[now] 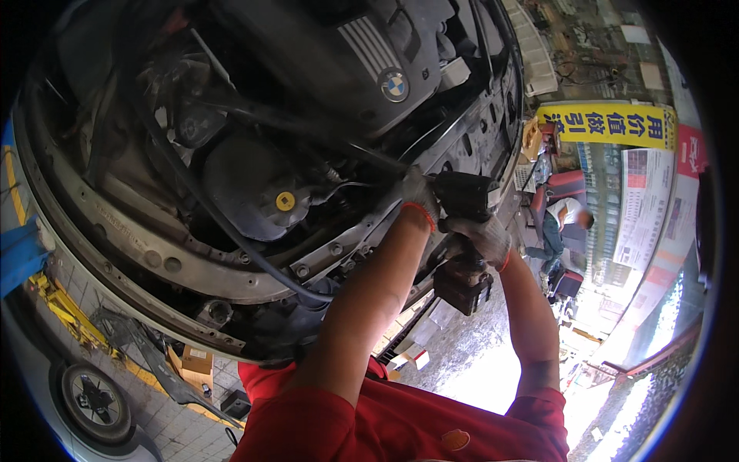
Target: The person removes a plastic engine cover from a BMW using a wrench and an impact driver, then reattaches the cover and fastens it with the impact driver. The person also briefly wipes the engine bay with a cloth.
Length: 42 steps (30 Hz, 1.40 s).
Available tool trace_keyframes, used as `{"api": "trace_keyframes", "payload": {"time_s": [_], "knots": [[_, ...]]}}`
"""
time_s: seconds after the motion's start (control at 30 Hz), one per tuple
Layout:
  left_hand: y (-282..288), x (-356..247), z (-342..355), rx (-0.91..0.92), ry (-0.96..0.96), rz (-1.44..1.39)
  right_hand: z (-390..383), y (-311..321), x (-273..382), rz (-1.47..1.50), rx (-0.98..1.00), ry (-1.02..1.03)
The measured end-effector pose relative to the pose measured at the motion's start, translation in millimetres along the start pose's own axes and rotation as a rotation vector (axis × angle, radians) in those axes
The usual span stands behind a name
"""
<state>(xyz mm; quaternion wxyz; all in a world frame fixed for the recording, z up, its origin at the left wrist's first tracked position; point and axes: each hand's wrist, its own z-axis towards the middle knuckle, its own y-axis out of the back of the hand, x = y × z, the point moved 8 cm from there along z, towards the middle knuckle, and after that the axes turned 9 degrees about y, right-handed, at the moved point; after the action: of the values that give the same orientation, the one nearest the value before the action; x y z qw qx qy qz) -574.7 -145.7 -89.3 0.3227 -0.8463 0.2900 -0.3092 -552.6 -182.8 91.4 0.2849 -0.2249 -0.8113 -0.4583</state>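
A dark cordless impact wrench [464,194] lies over the front edge of an open car engine bay. My right hand [486,239], in a grey glove with an orange cuff, is closed around its handle. Its block-shaped battery [462,289] hangs below that hand. Beside the front end of the wrench is my left hand [418,194], gloved the same way, its fingers curled and partly hidden. What those fingers grip does not show. Under both hands runs the metal front crossmember [454,158] of the car.
The engine cover [362,65] and a black round-topped reservoir with a yellow cap [285,202] fill the bay. A black hose [223,219] crosses it. At right, a person [566,215] sits near shelves. A cardboard box [197,366] and another car's wheel [96,402] are lower left.
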Motion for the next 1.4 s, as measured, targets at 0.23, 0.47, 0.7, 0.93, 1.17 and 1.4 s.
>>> {"api": "trace_keyframes", "payload": {"time_s": [0.23,0.47,0.7,0.93,1.17,1.4], "knots": [[5,5,-33,0.059,0.070,0.105,-32,-4,-2,0.286,-0.170,-0.098],[-39,-62,-151,0.232,-0.149,-0.010,-36,-21,70,0.637,-0.263,-0.041],[-71,-215,-285,0.177,-0.799,0.640,91,-8,174,0.413,-0.139,0.338],[-103,-370,-367,-0.432,-1.249,2.074,251,-45,247,0.377,0.419,0.506],[-102,-421,-355,-0.685,-1.169,2.381,306,-84,271,0.599,0.537,0.089],[-93,-405,-359,-0.573,-1.703,2.644,316,-75,266,0.448,0.559,-0.038]]}}
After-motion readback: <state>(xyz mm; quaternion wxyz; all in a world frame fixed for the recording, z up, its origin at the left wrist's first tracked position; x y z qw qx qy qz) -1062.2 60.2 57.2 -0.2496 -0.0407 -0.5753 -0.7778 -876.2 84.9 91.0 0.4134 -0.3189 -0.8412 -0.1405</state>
